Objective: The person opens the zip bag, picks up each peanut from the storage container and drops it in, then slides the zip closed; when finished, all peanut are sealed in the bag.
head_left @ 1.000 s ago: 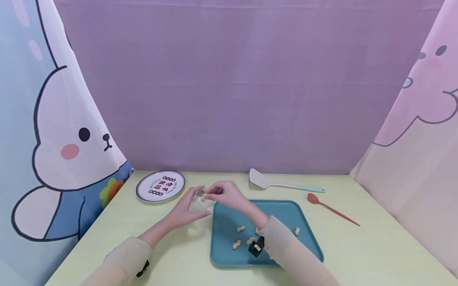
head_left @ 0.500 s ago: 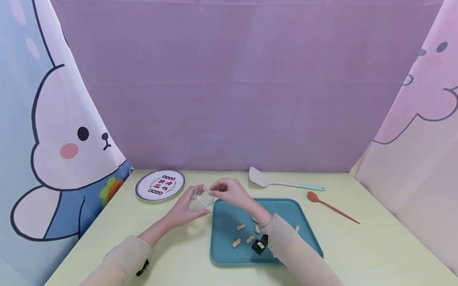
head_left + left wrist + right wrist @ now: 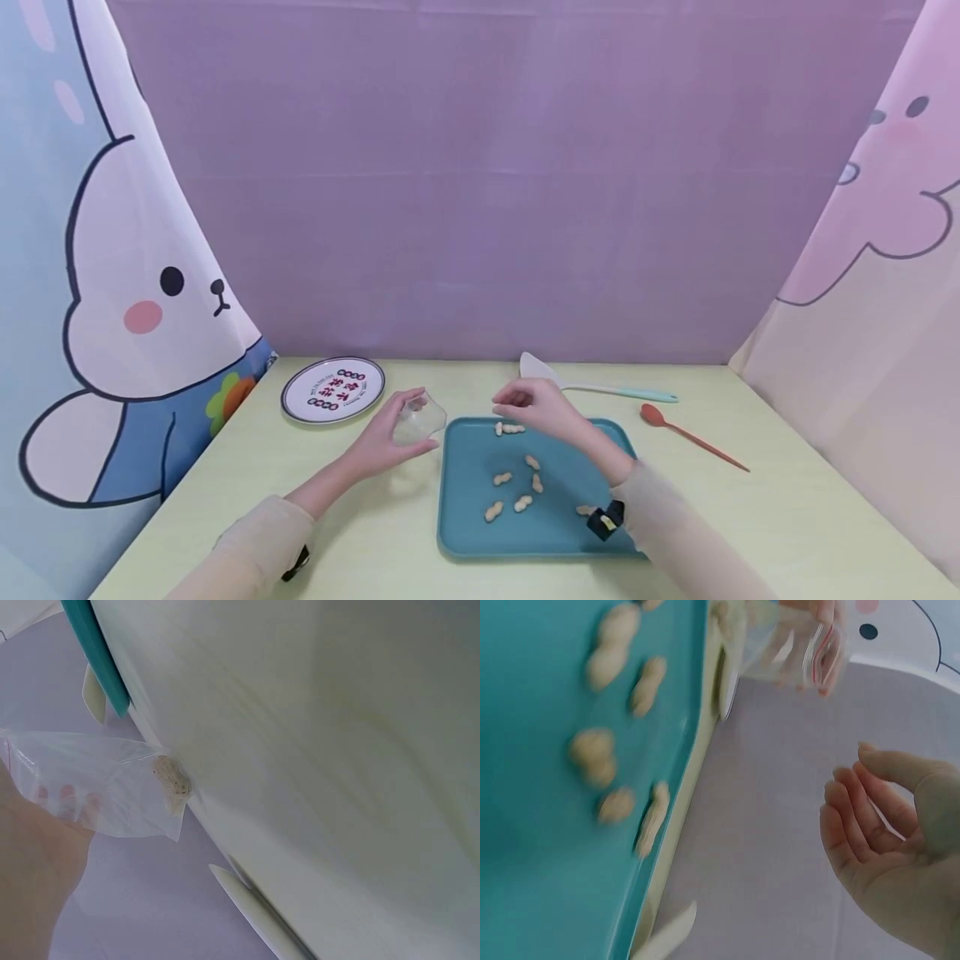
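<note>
My left hand holds a clear zip bag above the table, left of the tray, its mouth toward the right hand. In the left wrist view a peanut lies in the bottom end of the bag. Over the far part of the teal tray, my right hand hovers with loosely bent fingers. The right wrist view shows nothing between its thumb and fingers. Several unshelled peanuts are scattered on the tray, two of them near its far rim.
A white plate with red characters sits at the back left. Behind the tray lies a spatula with a pale green handle end. An orange-red spoon is right of the tray. A purple cloth hangs behind the table.
My right hand has moved from the bag's mouth to the right, over the tray. The peanut it pinched at the mouth is gone from its fingers. The left hand stays with the bag.
</note>
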The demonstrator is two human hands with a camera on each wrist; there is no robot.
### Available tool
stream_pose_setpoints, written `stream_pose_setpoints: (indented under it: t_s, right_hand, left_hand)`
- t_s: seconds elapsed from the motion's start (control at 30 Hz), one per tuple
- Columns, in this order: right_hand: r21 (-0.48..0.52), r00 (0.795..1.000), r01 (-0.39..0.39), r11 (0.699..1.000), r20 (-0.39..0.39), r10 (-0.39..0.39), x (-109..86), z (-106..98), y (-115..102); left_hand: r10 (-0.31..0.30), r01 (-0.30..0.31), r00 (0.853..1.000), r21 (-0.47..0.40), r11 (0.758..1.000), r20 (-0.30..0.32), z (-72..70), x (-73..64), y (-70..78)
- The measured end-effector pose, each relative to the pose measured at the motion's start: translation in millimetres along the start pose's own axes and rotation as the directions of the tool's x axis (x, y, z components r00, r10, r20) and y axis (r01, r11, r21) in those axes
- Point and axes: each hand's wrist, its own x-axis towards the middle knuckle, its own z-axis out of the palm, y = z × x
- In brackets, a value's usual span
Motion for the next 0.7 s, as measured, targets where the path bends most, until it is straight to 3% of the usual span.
stream_pose_setpoints:
  t_s: [0.5, 0.7]
  right_hand:
    - [-0.116, 0.992, -0.130, 0.985, -0.006, 0.130, -81.2, -50, 47]
    - [-0.074, 0.985, -0.162, 0.984, 0.039, 0.165, -110.4, -64, 68]
  left_hand:
    - [0.020, -0.020, 1.000, 0.047, 0.999, -0.001, -1.3, 2.0, -1.9]
    - [0.018, -0.018, 1.000, 0.057, 0.998, 0.006, -0.3, 0.7, -2.9]
